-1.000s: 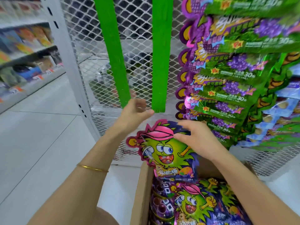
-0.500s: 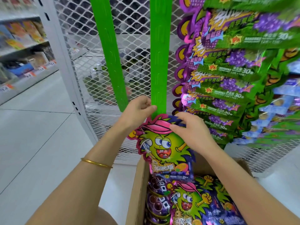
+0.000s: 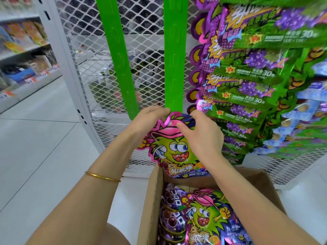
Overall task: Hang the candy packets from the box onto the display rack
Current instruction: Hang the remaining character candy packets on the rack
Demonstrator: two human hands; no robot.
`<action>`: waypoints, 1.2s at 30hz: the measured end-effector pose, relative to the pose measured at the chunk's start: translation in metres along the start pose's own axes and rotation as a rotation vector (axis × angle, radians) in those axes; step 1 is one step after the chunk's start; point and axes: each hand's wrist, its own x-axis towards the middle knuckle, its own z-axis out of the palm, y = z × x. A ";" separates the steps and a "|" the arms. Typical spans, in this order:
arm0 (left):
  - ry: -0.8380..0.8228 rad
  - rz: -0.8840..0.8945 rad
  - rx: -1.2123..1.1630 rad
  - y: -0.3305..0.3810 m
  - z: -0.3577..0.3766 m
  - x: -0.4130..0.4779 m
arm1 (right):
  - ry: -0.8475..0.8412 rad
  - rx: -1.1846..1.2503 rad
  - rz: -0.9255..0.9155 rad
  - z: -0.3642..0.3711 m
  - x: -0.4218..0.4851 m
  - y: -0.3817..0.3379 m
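A candy packet (image 3: 174, 151) with a green cartoon face and pink cap is held up against the bottom end of the right green hanging strip (image 3: 174, 55). My left hand (image 3: 147, 121) pinches the packet's top left edge. My right hand (image 3: 201, 133) grips its top right, thumb on the pink cap. Below them an open cardboard box (image 3: 152, 200) holds several more packets (image 3: 203, 218). The packet's top edge meets the strip's lower tip; whether it is hooked on is hidden by my fingers.
A second green strip (image 3: 118, 55) hangs bare to the left on the white wire mesh panel (image 3: 85, 41). A full column of hung packets (image 3: 247, 76) crowds the right. Store shelves (image 3: 19, 55) stand far left across a pale tiled floor (image 3: 44, 147).
Both hands have raised the packet from above the box up to the right strip's lower end. My left hand, empty a second ago, now pinches the packet's top.
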 end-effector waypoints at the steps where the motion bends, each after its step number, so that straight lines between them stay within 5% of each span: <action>1: -0.016 -0.025 -0.003 -0.001 0.000 0.000 | -0.002 0.002 0.000 0.001 -0.001 0.000; 6: -0.050 -0.084 -0.035 -0.003 0.001 -0.003 | -0.003 0.046 0.013 0.002 -0.006 0.006; 20: -0.112 0.117 0.128 -0.003 0.014 -0.010 | -0.034 0.063 -0.057 0.002 -0.023 0.024; 36: -0.139 -0.049 -0.068 -0.006 0.011 -0.005 | 0.154 -0.004 -0.231 0.006 -0.019 0.022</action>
